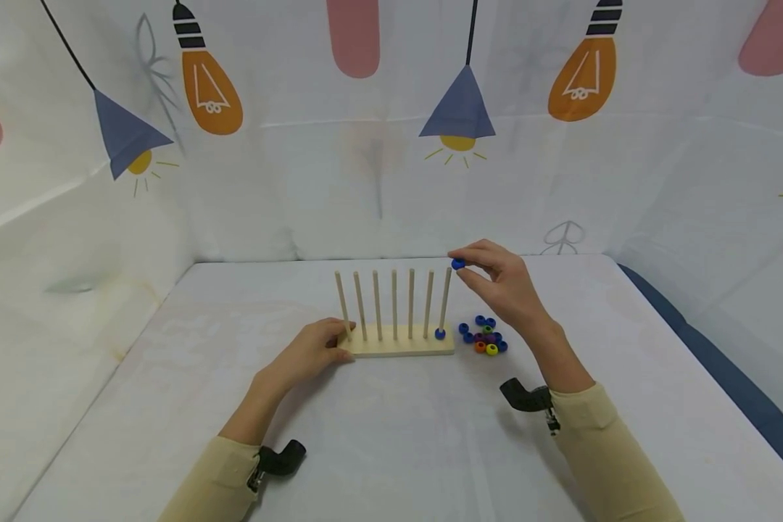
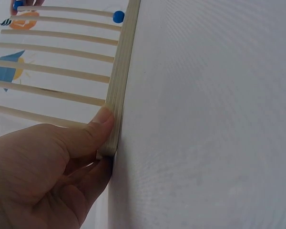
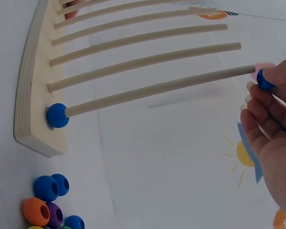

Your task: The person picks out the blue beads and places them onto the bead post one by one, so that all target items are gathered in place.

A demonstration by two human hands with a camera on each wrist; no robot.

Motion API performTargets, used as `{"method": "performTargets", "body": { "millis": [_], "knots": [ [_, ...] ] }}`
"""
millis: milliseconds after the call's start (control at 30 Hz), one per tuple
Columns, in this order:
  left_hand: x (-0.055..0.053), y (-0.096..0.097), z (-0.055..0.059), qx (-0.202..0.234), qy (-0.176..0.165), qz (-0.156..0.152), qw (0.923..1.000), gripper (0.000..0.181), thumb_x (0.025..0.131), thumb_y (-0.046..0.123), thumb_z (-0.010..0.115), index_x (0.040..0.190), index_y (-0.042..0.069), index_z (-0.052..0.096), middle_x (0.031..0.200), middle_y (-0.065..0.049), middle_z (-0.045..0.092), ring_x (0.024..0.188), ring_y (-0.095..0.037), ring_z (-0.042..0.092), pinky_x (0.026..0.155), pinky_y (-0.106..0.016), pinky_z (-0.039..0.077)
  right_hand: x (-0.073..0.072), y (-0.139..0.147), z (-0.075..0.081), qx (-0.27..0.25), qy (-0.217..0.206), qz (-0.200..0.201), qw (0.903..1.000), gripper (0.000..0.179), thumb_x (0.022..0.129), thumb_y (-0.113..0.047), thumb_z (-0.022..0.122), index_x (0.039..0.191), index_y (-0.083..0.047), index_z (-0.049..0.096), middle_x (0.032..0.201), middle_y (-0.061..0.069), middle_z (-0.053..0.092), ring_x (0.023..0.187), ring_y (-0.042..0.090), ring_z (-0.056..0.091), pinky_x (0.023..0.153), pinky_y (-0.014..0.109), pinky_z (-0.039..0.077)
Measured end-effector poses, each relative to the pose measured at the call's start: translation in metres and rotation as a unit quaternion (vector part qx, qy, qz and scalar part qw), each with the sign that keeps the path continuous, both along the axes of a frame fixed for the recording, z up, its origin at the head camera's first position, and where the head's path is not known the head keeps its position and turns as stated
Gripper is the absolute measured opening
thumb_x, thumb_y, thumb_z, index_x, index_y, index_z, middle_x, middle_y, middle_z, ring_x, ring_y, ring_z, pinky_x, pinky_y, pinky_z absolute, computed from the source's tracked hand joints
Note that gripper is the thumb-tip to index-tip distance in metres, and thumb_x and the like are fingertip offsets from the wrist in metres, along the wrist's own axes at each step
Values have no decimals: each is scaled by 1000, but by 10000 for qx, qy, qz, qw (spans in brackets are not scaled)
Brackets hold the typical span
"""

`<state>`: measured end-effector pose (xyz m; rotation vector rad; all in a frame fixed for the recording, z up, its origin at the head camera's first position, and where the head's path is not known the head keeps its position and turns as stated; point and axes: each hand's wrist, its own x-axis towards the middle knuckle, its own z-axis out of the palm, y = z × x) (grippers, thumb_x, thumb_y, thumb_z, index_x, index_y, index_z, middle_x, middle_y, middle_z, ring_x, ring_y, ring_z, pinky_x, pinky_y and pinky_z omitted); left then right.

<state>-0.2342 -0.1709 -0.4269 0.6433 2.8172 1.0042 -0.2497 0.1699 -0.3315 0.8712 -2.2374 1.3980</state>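
Note:
Between the thumb and fingers of my right hand (image 1: 505, 283) is a blue bead (image 1: 458, 264), pinched close to the top of the rightmost peg (image 1: 445, 301). In the right wrist view, the held bead (image 3: 264, 80) is just past that peg's tip. Another blue bead (image 3: 57, 115) sits at the foot of the same peg. My left hand (image 1: 313, 346) grips the left end of the wooden base (image 1: 398, 348), thumb on one side and fingers on the other. Several upright pegs stand in a row along the base.
Right of the base lies a loose cluster of beads, with an orange bead (image 1: 480, 347), a yellow bead (image 1: 491, 349) and several blue ones. All stand on a white-covered table (image 1: 391, 435). A printed white curtain (image 1: 300, 181) hangs behind.

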Motion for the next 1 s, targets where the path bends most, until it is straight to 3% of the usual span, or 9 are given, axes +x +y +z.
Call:
{"method": "performTargets", "body": {
  "millis": [400, 767, 1000],
  "knots": [
    [-1, -1, -2, -37, 25, -25, 10000, 51, 85, 19, 78, 133, 6, 62, 137, -10, 62, 130, -29, 55, 105, -45, 48, 0, -7, -2, -201, 159, 157, 9995, 29, 92, 2, 65, 120, -4, 70, 109, 10, 65, 100, 9, 58, 96, 15, 50],
    [-2, 1, -2, -64, -130, 77, 9999, 55, 85, 20, 78, 136, 7, 60, 136, -9, 62, 129, -27, 56, 105, -44, 48, 3, -11, -6, 122, 82, -117, 9998, 28, 93, -2, 67, 120, -6, 71, 111, 6, 66, 101, 7, 59, 99, 11, 47],
    [-2, 0, -3, -18, -77, 63, 9999, 53, 85, 20, 78, 134, 7, 61, 138, -9, 61, 131, -28, 55, 106, -45, 47, 2, -11, -7, 201, 4, -72, 9998, 27, 93, -1, 66, 119, -5, 71, 112, 5, 66, 104, 5, 59, 101, 12, 46]
  ]
}}
